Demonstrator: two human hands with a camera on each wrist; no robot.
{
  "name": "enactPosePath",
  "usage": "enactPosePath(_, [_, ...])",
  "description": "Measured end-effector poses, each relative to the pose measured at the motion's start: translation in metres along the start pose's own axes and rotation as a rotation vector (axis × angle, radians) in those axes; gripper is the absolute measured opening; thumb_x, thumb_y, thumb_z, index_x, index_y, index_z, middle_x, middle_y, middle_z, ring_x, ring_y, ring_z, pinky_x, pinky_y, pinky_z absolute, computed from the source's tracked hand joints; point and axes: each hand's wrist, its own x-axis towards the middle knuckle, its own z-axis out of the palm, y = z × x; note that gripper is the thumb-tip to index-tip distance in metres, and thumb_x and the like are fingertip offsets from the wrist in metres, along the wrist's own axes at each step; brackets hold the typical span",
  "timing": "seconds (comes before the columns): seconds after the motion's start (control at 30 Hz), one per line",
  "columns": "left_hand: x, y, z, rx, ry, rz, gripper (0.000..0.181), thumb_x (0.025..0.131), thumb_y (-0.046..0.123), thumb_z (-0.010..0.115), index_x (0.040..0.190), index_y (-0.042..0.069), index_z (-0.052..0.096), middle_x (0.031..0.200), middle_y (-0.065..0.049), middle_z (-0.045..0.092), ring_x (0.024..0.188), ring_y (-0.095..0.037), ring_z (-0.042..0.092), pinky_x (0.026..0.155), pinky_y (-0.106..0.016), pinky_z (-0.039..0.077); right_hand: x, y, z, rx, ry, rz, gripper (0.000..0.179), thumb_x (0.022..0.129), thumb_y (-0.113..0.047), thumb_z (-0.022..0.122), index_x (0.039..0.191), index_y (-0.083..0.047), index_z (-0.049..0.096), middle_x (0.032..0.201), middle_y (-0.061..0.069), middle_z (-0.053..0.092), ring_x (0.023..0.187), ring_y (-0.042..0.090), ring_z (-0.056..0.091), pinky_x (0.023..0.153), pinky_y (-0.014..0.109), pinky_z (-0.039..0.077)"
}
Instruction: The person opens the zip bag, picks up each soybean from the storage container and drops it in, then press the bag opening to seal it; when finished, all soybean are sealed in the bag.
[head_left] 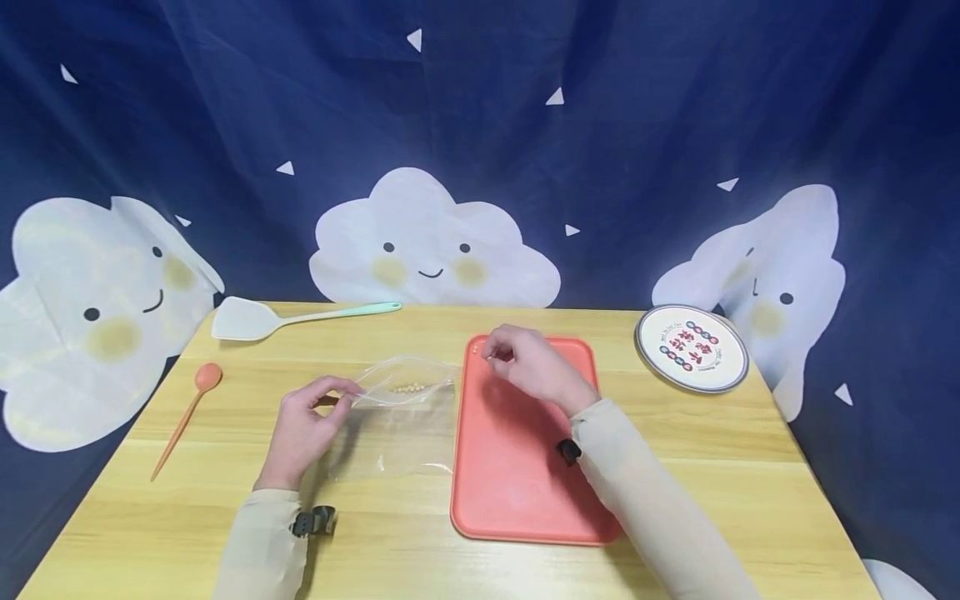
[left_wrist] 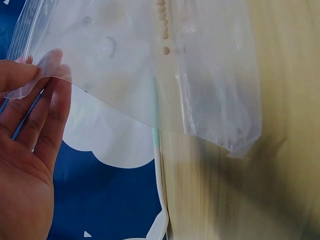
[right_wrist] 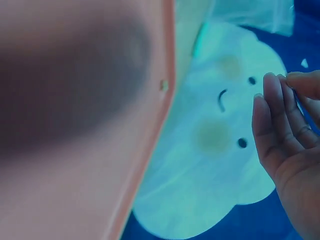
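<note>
My left hand (head_left: 303,429) pinches the zip rim of a clear zip-lock bag (head_left: 397,437) between thumb and fingers, at the mouth's left corner. The mouth gapes, and several small pale soybeans (head_left: 409,388) lie inside; in the left wrist view they line up along the bag. Over the far left corner of a coral-red tray (head_left: 517,483), my right hand (head_left: 536,371) is raised with thumb and index fingertips together on a small pale soybean, mostly hidden by the fingers. A loose soybean (right_wrist: 163,85) sits against the tray's edge in the right wrist view.
A white turner (head_left: 247,320) with a mint handle lies at the table's back left. Closer on that side is an orange spoon (head_left: 207,377). A round plate (head_left: 692,348) with red lettering stands at the back right. A blue cloud-print curtain (head_left: 480,108) hangs behind the table.
</note>
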Motion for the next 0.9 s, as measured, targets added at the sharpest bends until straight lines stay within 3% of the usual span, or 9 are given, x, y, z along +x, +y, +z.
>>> enactPosePath(0.23, [0.000,0.001,-0.001,-0.002,0.006,-0.008,0.023,0.079,-0.012,0.067,0.089,0.007,0.073,0.089,-0.002,0.072,0.081,-0.020,0.065,0.073,-0.015,0.051,-0.003,-0.031,0.008,-0.009,-0.019,-0.096,0.013,0.090,-0.002,0.064,0.093,-0.015,0.067,0.091,-0.007,0.062,0.086,0.008,0.058,0.081,0.030,0.053])
enactPosePath(0.5, [0.001,0.000,-0.001,0.001,-0.001,-0.002,0.022,0.079,-0.011,0.066,0.088,0.008,0.073,0.089,0.000,0.072,0.081,-0.021,0.065,0.073,-0.020,0.053,0.003,-0.059,0.022,-0.094,-0.046,-0.213,0.011,0.091,-0.005,0.065,0.097,-0.013,0.067,0.093,-0.007,0.060,0.086,0.007,0.058,0.081,0.025,0.051])
enactPosePath(0.67, [0.003,0.001,-0.002,-0.001,-0.006,-0.002,0.022,0.079,-0.010,0.066,0.089,0.009,0.073,0.088,0.001,0.072,0.080,-0.021,0.065,0.073,-0.019,0.052,0.012,-0.067,0.032,-0.111,-0.052,-0.229,0.010,0.092,-0.005,0.064,0.097,-0.013,0.067,0.094,-0.004,0.062,0.087,0.007,0.058,0.080,0.018,0.048])
enactPosePath(0.9, [0.004,0.001,-0.002,0.001,-0.009,-0.012,0.021,0.082,-0.008,0.066,0.089,0.010,0.074,0.087,0.001,0.071,0.080,-0.021,0.064,0.074,-0.015,0.050,0.025,-0.076,0.046,-0.177,-0.049,-0.256,0.007,0.093,-0.009,0.064,0.097,-0.015,0.067,0.093,-0.006,0.062,0.087,0.004,0.059,0.079,0.017,0.047])
